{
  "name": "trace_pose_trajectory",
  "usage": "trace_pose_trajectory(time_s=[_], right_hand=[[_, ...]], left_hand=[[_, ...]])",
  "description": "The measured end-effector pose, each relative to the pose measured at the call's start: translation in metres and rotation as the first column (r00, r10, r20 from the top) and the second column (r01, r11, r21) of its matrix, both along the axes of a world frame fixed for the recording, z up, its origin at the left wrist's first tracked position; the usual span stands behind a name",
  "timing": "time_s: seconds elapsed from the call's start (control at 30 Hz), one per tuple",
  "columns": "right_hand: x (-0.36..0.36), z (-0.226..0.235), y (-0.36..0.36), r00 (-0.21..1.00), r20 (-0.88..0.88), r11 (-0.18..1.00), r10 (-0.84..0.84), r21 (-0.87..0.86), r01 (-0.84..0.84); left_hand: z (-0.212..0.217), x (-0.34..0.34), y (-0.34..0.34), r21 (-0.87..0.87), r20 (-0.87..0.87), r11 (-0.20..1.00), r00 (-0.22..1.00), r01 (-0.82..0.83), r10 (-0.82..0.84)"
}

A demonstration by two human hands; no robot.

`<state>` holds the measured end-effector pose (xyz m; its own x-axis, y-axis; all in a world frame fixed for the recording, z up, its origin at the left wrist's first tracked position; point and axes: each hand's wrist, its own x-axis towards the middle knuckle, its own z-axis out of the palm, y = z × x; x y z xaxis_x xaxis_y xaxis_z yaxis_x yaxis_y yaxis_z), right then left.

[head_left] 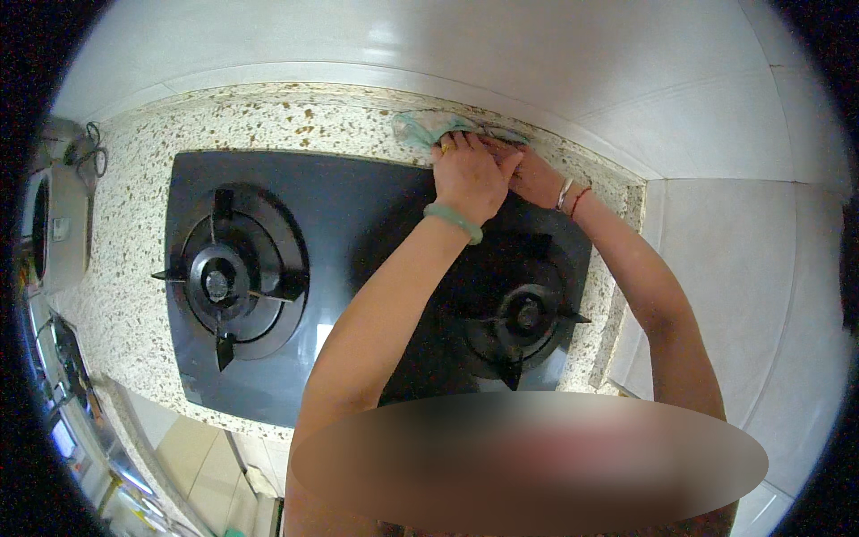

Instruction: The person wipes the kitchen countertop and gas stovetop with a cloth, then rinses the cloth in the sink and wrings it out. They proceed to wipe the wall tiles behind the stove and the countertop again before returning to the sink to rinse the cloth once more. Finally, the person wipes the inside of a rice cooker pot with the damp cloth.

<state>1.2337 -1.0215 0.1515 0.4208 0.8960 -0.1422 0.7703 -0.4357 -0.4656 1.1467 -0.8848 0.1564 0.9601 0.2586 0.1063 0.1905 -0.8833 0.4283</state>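
Note:
A pale green and white cloth (420, 128) lies bunched on the speckled countertop (349, 116), behind the black gas hob. My left hand (470, 174), with a green bangle at its wrist, presses down on the cloth with its fingers bent over the near edge. Close against it, my right hand (534, 179) grips the cloth's right part; its fingers are mostly hidden behind my left hand. The right wrist wears a silver bangle and a red string. Both forearms reach across the hob (358, 206).
Two burners with raised pan supports stand on the hob, the left burner (217, 285) and the right burner (528, 313). Tiled walls (716, 268) rise behind and at the right. A boxy appliance (67, 228) with a dark cord sits at the far left.

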Motion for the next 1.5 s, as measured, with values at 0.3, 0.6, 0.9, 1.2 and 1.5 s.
trace_pose_trajectory(time_s=[0.3, 0.6, 0.9, 1.2, 1.5], right_hand=[[0.002, -0.007, -0.086, 0.993, 0.044, 0.993, -0.109, 0.050, 0.106], [-0.009, -0.017, -0.191, 0.931, -0.044, 0.923, -0.363, 0.115, 0.366], [-0.045, -0.041, -0.242, 0.631, 0.163, 0.652, -0.758, 0.216, 0.727], [-0.084, -0.068, -0.251, 0.530, 0.201, 0.565, -0.824, 0.223, 0.794], [-0.205, -0.070, -0.270, 0.534, -0.054, 0.512, -0.844, 0.216, 0.831]], left_hand=[[0.009, 0.024, -0.068, -0.189, -0.205, 0.967, 0.956, 0.173, -0.211], [0.007, 0.043, -0.166, -0.210, -0.057, 0.915, 0.930, 0.343, -0.362], [0.002, 0.064, -0.248, -0.211, -0.155, 0.861, 0.854, 0.462, -0.496], [-0.014, 0.060, -0.275, -0.150, -0.146, 0.759, 0.745, 0.634, -0.651], [-0.001, -0.054, -0.293, -0.094, -0.116, 0.707, 0.698, 0.701, -0.707]])
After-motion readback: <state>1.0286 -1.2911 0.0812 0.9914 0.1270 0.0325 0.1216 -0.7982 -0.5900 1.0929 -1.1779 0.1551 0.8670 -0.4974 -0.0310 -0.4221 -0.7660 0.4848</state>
